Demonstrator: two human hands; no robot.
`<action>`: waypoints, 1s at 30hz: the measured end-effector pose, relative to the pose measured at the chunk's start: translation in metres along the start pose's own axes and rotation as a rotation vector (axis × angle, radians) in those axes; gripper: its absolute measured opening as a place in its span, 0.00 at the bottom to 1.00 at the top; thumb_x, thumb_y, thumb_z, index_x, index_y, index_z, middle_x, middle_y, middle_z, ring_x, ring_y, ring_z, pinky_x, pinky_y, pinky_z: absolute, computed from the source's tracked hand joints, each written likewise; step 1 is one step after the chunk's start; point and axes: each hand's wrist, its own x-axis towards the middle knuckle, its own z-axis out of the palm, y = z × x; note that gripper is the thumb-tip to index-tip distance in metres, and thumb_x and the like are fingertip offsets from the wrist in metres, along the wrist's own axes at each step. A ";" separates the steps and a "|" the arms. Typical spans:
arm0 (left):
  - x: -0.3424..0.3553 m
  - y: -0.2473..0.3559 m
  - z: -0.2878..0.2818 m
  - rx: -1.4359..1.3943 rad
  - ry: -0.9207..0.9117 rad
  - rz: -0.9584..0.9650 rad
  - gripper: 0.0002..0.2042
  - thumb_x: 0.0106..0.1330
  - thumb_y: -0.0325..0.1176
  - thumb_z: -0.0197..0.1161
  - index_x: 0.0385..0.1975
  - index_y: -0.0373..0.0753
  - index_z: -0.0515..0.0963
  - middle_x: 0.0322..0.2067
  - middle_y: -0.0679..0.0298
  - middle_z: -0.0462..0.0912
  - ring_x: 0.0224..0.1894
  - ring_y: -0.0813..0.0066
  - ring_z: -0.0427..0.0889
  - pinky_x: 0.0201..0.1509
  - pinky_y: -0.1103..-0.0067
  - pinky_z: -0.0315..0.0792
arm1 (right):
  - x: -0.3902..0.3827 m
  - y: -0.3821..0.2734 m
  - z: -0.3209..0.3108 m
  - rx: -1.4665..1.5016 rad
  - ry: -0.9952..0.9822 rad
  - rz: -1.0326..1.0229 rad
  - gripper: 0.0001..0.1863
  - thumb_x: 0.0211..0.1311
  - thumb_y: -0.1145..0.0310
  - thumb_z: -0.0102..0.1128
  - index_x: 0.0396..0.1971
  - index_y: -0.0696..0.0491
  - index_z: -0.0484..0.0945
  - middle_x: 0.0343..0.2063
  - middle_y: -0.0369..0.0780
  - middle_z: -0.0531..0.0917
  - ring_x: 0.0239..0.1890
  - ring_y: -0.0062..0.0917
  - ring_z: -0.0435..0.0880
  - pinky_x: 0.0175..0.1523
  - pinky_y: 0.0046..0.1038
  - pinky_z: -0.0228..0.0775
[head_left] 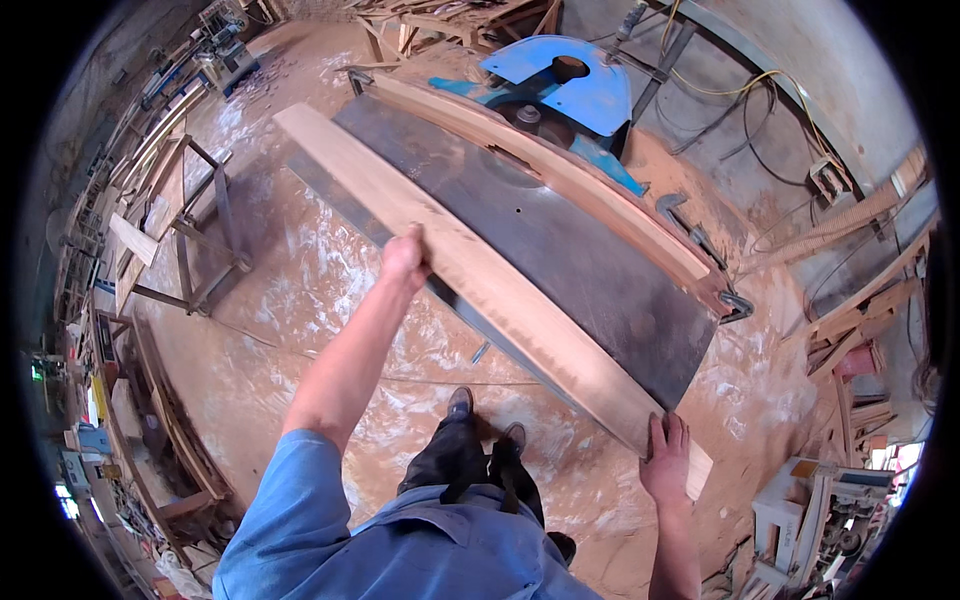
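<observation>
A long, pale wooden plank point(500, 290) lies slantwise along the near edge of a dark metal machine table point(610, 300). My left hand point(405, 255) grips its near edge around the middle, the thumb on top and the other fingers hidden beneath. Toward the plank's near right end, my right hand point(667, 462) is closed over it with the fingers bent on the upper face. Across the table, apart from the plank, runs a wooden fence point(600, 205) with a gap partway along. Behind the fence sits a blue machine hood point(570, 80) with a round hole.
A clamp point(737, 306) holds the fence's right end. Sawdust covers the floor point(330, 270). A wooden trestle point(185, 250) stands at left, and grey machinery point(815, 520) at lower right. Hoses and cables point(770, 130) hang along the right wall.
</observation>
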 end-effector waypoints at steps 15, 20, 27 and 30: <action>0.005 -0.005 0.020 0.504 -0.075 -0.010 0.08 0.63 0.29 0.56 0.31 0.29 0.76 0.23 0.60 0.78 0.20 0.68 0.77 0.23 0.73 0.78 | 0.036 0.037 0.004 0.027 -0.105 -0.010 0.24 0.55 0.79 0.54 0.54 0.55 0.73 0.55 0.49 0.77 0.56 0.46 0.76 0.57 0.42 0.73; -0.095 0.006 -0.097 0.512 -0.064 0.032 0.10 0.66 0.31 0.55 0.35 0.29 0.76 0.23 0.57 0.79 0.19 0.70 0.77 0.19 0.72 0.76 | -0.062 0.026 0.002 0.151 -0.240 -0.100 0.31 0.49 0.77 0.59 0.59 0.53 0.72 0.54 0.47 0.78 0.57 0.44 0.77 0.60 0.44 0.71; -0.070 -0.003 -0.070 0.371 -0.182 0.064 0.11 0.69 0.33 0.56 0.41 0.31 0.75 0.25 0.59 0.79 0.21 0.71 0.79 0.20 0.75 0.76 | -0.044 0.027 0.003 0.019 -0.016 -0.028 0.33 0.51 0.76 0.61 0.61 0.53 0.70 0.62 0.50 0.69 0.65 0.49 0.66 0.67 0.45 0.63; -0.042 -0.008 -0.050 0.278 -0.275 0.012 0.11 0.70 0.35 0.57 0.42 0.33 0.75 0.26 0.61 0.79 0.23 0.71 0.79 0.20 0.76 0.76 | -0.022 0.033 0.000 0.030 0.045 -0.007 0.33 0.51 0.75 0.63 0.61 0.54 0.69 0.62 0.52 0.68 0.66 0.52 0.64 0.69 0.45 0.61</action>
